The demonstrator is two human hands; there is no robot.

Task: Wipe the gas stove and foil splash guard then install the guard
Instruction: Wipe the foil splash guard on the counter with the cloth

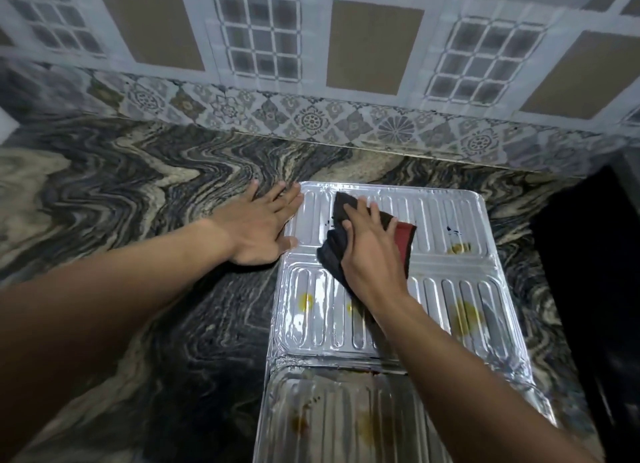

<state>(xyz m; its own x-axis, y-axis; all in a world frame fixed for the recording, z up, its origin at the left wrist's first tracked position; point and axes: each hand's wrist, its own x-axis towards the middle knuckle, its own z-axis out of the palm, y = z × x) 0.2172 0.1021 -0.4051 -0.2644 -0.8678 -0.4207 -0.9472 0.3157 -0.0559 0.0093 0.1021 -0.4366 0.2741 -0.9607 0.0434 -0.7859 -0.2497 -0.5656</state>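
Observation:
The ribbed foil splash guard lies flat on the dark marbled counter, unfolded into panels running toward me. Yellow and brown stains dot its panels. My right hand presses a dark cloth with a red patch onto the far panel. My left hand lies flat with fingers spread, partly on the counter and touching the guard's far left edge. The near panel is partly hidden by my right forearm.
A patterned tile wall rises behind the counter. A large black object, blurred and dark, stands right of the guard. The counter stretches out to the left.

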